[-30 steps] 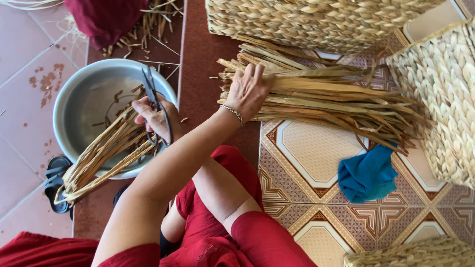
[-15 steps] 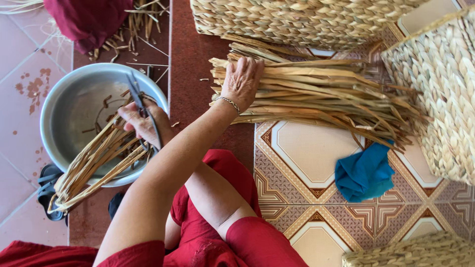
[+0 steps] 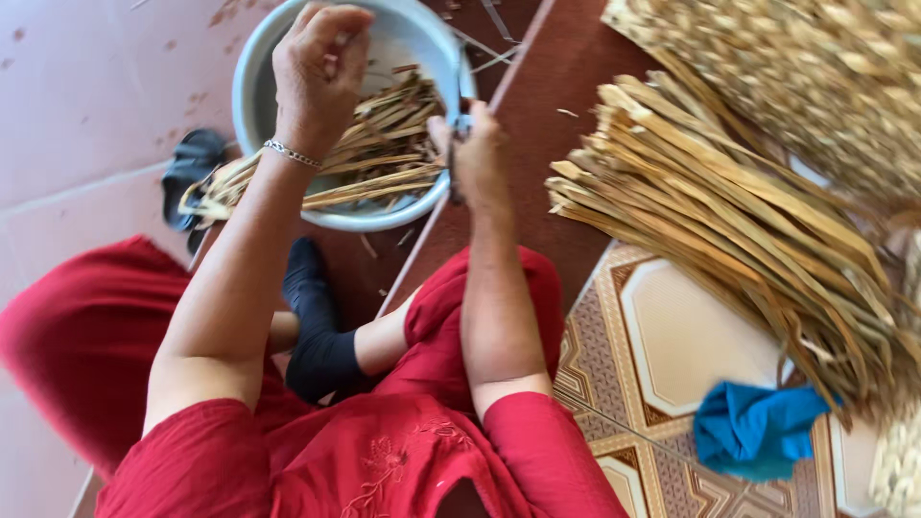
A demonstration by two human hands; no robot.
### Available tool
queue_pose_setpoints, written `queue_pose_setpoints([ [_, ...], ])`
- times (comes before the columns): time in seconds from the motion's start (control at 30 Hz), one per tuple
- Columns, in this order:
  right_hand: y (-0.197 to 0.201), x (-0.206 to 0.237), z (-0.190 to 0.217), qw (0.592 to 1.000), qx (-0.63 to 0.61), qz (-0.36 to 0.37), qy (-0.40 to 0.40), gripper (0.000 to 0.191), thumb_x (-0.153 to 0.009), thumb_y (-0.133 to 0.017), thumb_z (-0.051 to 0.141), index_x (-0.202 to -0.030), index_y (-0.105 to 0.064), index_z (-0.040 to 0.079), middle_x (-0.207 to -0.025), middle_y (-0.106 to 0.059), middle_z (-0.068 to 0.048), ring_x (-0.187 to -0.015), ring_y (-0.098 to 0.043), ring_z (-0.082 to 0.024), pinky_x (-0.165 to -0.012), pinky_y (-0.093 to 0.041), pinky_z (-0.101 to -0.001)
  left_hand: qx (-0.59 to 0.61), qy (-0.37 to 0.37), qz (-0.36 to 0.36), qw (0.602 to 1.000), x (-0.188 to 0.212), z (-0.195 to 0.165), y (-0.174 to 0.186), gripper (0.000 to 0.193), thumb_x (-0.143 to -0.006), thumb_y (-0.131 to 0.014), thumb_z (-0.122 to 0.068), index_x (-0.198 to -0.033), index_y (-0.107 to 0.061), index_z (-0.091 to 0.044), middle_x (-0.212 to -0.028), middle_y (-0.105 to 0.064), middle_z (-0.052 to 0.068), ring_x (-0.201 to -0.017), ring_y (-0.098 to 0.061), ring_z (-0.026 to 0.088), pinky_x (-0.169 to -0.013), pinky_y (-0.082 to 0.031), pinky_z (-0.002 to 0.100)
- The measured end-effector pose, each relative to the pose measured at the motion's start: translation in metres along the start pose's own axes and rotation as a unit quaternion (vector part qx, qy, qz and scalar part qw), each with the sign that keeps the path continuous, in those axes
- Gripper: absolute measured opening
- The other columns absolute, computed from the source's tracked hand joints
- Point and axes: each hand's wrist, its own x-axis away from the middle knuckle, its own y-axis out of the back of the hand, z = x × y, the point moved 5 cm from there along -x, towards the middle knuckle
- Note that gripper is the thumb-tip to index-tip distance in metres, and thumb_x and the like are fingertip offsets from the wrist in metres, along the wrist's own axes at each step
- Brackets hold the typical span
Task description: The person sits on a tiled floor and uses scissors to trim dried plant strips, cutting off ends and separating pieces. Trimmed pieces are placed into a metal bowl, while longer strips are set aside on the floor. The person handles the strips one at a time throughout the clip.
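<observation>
A grey metal bowl [image 3: 251, 86] sits on the floor in front of me with several dried straw-coloured strips [image 3: 374, 144] lying across it. My left hand [image 3: 321, 67], a bracelet on its wrist, hovers over the bowl with curled, bunched fingers. Whether they pinch a strip I cannot tell. At the bowl's right rim, my right hand [image 3: 477, 158] grips a pair of scissors [image 3: 460, 110]. A large pile of the same dried strips [image 3: 729, 221] lies to the right, apart from both hands.
A woven basket [image 3: 815, 67], blurred, stands at the top right behind the pile. A blue cloth [image 3: 753, 432] lies on the patterned tiles [image 3: 691, 336]. A dark sandal [image 3: 192, 173] sits left of the bowl. My red-clothed legs and black-socked foot [image 3: 317, 336] fill the foreground.
My left hand has left the big pile on the right and swung over the bowl. The view has turned and closed in on the bowl. The right hand still holds the scissors.
</observation>
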Motion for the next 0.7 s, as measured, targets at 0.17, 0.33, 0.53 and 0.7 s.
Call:
queue_pose_setpoints([
  [0.17,0.005,-0.015,0.016,0.999,0.014,0.003,0.028,0.036,-0.094,-0.081,0.025,-0.117,-0.07,-0.001,-0.081,-0.077,-0.008,-0.067,-0.071,-0.014,-0.058,-0.056,-0.0303,-0.148,0.109,0.067,0.981,0.063,0.096,0.024,0.006,-0.094,-0.074,-0.008,-0.099,-0.077,-0.009,-0.096,-0.074,0.014,-0.084,-0.072,0.03,-0.078,-0.058,0.042],
  [0.33,0.004,-0.022,0.009,1.0,0.015,-0.001,-0.026,0.045,-0.094,-0.077,0.035,-0.12,-0.067,-0.001,-0.076,-0.075,-0.004,-0.066,-0.073,-0.01,-0.053,-0.058,-0.0249,-0.222,0.138,0.256,0.931,0.118,0.112,-0.017,0.015,-0.083,-0.078,-0.026,-0.089,-0.078,-0.013,-0.097,-0.071,0.013,-0.098,-0.065,0.036,-0.086,-0.054,0.049],
  [0.53,0.0,-0.026,0.003,0.999,-0.041,-0.003,-0.01,0.051,-0.095,-0.077,0.039,-0.123,-0.064,-0.002,-0.077,-0.073,-0.004,-0.067,-0.072,-0.009,-0.052,-0.054,-0.0221,-0.325,0.16,0.292,0.885,0.13,0.109,-0.04,0.024,-0.08,-0.081,-0.033,-0.093,-0.075,-0.014,-0.107,-0.064,0.007,-0.111,-0.054,0.029,-0.091,-0.042,0.049],
  [0.7,-0.003,-0.027,0.005,0.991,-0.13,0.008,-0.024,0.046,-0.097,-0.074,0.04,-0.119,-0.066,0.0,-0.084,-0.072,-0.005,-0.065,-0.066,-0.007,-0.052,-0.051,-0.0199,-0.121,0.303,0.207,0.922,0.115,0.127,-0.021,0.028,-0.084,-0.084,-0.033,-0.096,-0.075,-0.01,-0.093,-0.068,0.009,-0.087,-0.062,0.023,-0.076,-0.049,0.038],
])
